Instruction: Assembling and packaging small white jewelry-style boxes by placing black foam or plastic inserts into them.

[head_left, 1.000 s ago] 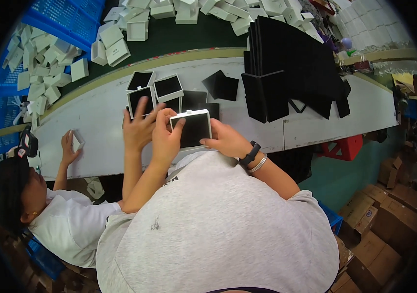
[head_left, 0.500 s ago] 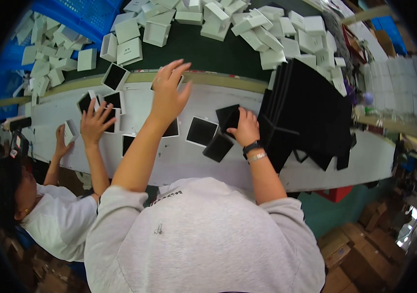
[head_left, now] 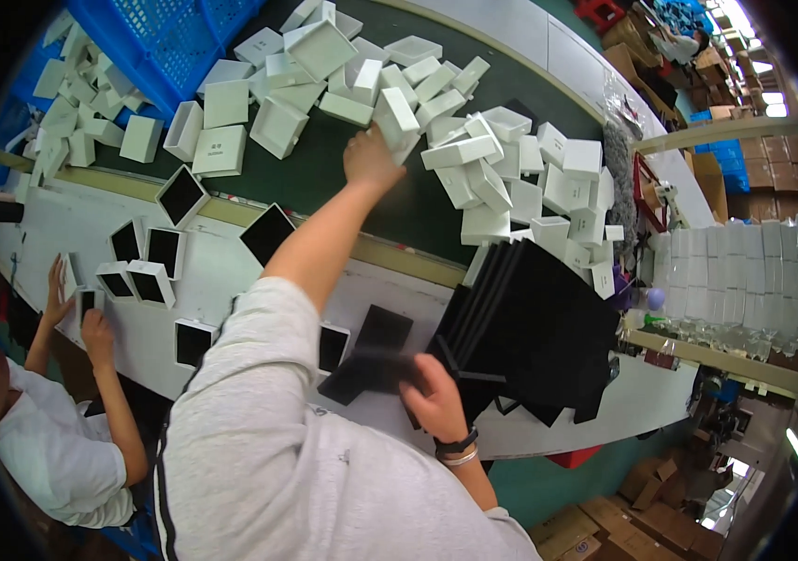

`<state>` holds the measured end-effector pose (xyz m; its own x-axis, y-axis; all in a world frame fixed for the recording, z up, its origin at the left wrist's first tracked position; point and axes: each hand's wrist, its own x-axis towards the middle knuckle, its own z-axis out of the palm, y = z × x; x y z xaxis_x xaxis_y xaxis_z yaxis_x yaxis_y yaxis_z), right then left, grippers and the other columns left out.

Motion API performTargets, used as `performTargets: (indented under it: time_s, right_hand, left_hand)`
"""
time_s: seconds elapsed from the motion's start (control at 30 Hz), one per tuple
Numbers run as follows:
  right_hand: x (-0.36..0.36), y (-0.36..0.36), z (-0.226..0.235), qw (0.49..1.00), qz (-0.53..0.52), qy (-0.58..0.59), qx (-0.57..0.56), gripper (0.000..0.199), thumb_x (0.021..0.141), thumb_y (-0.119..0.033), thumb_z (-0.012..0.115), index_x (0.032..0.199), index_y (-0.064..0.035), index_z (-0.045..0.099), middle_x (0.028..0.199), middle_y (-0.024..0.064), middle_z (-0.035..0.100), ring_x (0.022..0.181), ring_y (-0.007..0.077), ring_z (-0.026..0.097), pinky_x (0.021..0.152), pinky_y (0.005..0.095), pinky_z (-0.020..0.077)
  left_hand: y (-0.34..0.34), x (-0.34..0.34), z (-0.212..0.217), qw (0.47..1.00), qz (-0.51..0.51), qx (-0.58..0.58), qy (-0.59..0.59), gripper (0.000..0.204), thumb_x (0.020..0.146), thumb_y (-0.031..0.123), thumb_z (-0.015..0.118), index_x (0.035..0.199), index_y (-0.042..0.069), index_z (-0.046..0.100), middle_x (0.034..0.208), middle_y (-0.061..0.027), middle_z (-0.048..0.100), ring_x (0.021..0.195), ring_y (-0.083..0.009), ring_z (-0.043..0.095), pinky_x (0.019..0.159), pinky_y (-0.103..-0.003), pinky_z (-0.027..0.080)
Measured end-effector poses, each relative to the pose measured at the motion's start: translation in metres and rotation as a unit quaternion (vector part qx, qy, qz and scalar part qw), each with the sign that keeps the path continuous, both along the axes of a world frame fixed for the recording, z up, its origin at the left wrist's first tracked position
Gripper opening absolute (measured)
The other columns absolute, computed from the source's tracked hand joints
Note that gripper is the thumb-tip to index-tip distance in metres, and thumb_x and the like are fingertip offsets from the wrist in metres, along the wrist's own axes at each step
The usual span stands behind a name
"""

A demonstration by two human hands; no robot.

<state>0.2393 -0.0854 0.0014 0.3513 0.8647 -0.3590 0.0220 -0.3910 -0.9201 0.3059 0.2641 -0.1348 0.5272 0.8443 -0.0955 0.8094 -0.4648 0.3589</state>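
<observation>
Stretched far forward, my left hand (head_left: 373, 161) grips the lower end of a white box (head_left: 395, 114) at the edge of a heap of such boxes; its fingertips are partly hidden. My right hand (head_left: 434, 397), with a dark band and a bracelet at the wrist, pinches a flat black pad (head_left: 373, 372), smeared by motion. Under that pad lies another black pad (head_left: 383, 327) on the white table. By my right hand stands a large stack of black sheets (head_left: 539, 327). White box trays with black inserts, one of them (head_left: 268, 234) beside my left forearm, are spread to the left.
A dark green belt (head_left: 324, 182) runs behind a raised rail (head_left: 399, 254), carrying loose white boxes. A blue crate (head_left: 170, 47) stands at the far left. On the left a co-worker's hands (head_left: 95, 337) handle small boxes. Clear plastic packs (head_left: 735, 280) line the right.
My left hand has reached forward across the rail and closed on a white box. My right hand has drawn a black pad off the table. The view has turned, shifting the scene.
</observation>
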Motion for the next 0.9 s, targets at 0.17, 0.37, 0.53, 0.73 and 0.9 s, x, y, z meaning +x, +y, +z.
performTargets:
  time_s: [0.17,0.37,0.53,0.73,0.9]
  right_hand:
    - [0.005,0.007,0.017,0.954,-0.256,0.112,0.11,0.042,0.087,-0.001,0.062,0.126,0.0038,0.047,0.117,0.0072,0.056,0.106,0.013,0.053,0.092,0.0258,0.0417]
    - [-0.03,0.028,0.048,0.965,-0.212,0.011,0.156,0.031,0.088,-0.008,0.062,0.117,0.0025,0.055,0.104,0.0059,0.062,0.092,0.0113,0.057,0.081,0.0228,0.0446]
    - [-0.079,0.03,0.064,0.905,-0.061,-0.377,0.189,0.023,0.085,-0.009,0.062,0.106,-0.0002,0.059,0.1,0.01,0.058,0.097,0.0282,0.05,0.087,0.0374,0.0406]
    - [-0.114,0.015,0.065,0.936,-0.098,-0.28,0.188,0.026,0.087,-0.008,0.06,0.111,-0.0014,0.052,0.115,0.0175,0.047,0.098,0.03,0.053,0.089,0.0382,0.0428]
    - [-0.124,0.007,0.067,0.986,-0.123,0.028,0.107,0.035,0.092,-0.01,0.057,0.124,-0.0006,0.046,0.119,0.0134,0.054,0.108,0.0198,0.054,0.092,0.0294,0.0439]
  left_hand:
    - [-0.066,-0.113,0.049,0.757,0.069,-0.501,-0.414,0.08,0.086,0.064,0.043,0.146,0.014,0.027,0.108,-0.0099,0.061,0.088,-0.0191,0.061,0.065,-0.03,0.048]
    - [-0.192,-0.236,0.142,0.443,0.08,-0.737,-0.504,0.073,0.09,0.068,0.022,0.135,0.013,0.041,0.112,-0.0069,0.06,0.088,-0.0204,0.063,0.063,-0.032,0.052]
    - [-0.221,-0.284,0.174,0.46,0.013,-0.756,-0.466,0.071,0.09,0.067,0.02,0.134,0.015,0.041,0.111,-0.0038,0.059,0.09,-0.0173,0.059,0.061,-0.03,0.047]
    - [-0.236,-0.317,0.183,0.469,0.049,-0.796,-0.379,0.079,0.087,0.073,0.015,0.132,0.014,0.042,0.097,-0.0109,0.063,0.069,-0.0217,0.063,0.05,-0.028,0.049]
    - [-0.235,-0.332,0.183,0.526,-0.005,-0.764,-0.374,0.083,0.087,0.075,0.013,0.134,0.011,0.039,0.1,-0.0132,0.064,0.078,-0.0259,0.066,0.053,-0.029,0.053]
